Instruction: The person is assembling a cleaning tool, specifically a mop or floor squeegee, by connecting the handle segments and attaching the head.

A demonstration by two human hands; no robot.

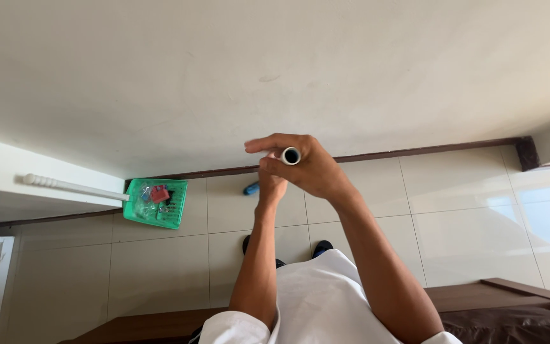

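Observation:
I look straight down along a white pole, so only its hollow round top end shows. My right hand is closed around the pole just under that end, forefinger stretched left. My left hand grips the same pole a little lower, mostly hidden behind the right hand. A small blue piece shows on the floor past my left hand, by the wall; whether it belongs to the pole I cannot tell. My dark-shod feet stand on the pale tiles below.
A green dustpan holding scraps of red, blue and clear litter lies on the tiled floor against the white wall, its long white handle pointing left. Dark wooden furniture edges the bottom right. A brown skirting runs along the wall.

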